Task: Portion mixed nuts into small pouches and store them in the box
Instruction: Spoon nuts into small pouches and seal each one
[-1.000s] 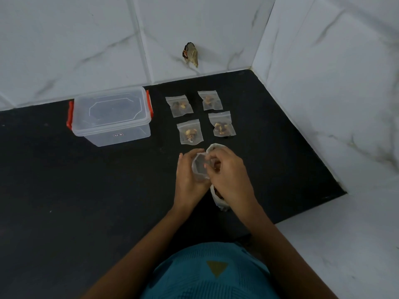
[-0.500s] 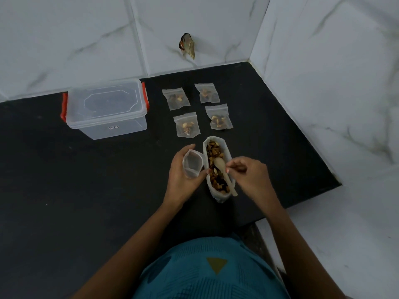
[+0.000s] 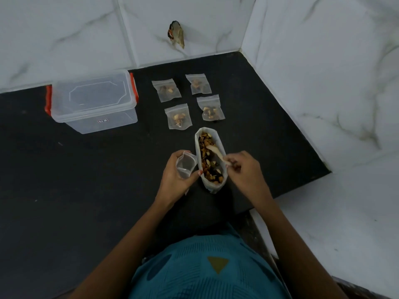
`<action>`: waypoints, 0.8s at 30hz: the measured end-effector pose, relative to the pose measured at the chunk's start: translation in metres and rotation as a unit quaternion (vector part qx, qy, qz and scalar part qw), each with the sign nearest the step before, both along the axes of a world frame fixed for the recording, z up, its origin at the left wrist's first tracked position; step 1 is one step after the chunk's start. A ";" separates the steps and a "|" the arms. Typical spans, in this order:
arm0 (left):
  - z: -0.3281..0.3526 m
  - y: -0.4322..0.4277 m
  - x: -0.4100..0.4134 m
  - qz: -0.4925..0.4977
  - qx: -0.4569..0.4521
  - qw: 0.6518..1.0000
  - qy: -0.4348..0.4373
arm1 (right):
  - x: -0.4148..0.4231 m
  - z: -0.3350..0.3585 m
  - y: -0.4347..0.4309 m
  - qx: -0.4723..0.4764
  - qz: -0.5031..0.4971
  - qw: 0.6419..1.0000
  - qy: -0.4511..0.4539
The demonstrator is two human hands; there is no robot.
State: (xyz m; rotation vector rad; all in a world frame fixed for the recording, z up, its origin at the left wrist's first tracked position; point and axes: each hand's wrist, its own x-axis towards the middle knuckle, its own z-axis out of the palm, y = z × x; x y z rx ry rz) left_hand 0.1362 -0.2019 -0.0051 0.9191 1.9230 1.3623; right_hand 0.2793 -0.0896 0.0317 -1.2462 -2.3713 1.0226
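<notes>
Mixed nuts (image 3: 208, 167) fill a translucent bag (image 3: 212, 187) standing on the black bench (image 3: 86, 190); the right grip (image 3: 244, 171) pinches a pale spoon (image 3: 217, 153) over them, the left grip (image 3: 176, 175) clasps an empty clear pouch (image 3: 185, 164) beside it. A second ago both grips held that pouch. Beyond lie four filled pouches (image 3: 178, 116) and the lidded clear box (image 3: 92, 100).

1. A teal top (image 3: 190, 283) with fine ribbed lines.
2. An olive triangle (image 3: 217, 263) on it, tip down.
3. Left of the triangle, a darker teal oval patch (image 3: 158, 267).
4. Bare left forearm (image 3: 121, 244) and right forearm (image 3: 287, 234).
</notes>
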 end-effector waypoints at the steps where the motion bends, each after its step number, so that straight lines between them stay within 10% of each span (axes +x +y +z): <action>1: 0.000 0.000 0.000 -0.006 -0.004 1.000 -0.005 | -0.003 0.000 0.002 0.004 -0.014 0.999 0.029; 13: 0.001 0.002 -0.002 -0.023 -0.031 0.999 -0.030 | -0.013 -0.017 0.027 0.125 0.065 0.987 0.082; 24: -0.007 0.009 -0.012 -0.065 -0.067 0.993 -0.071 | -0.015 -0.021 0.025 0.022 0.009 0.994 0.105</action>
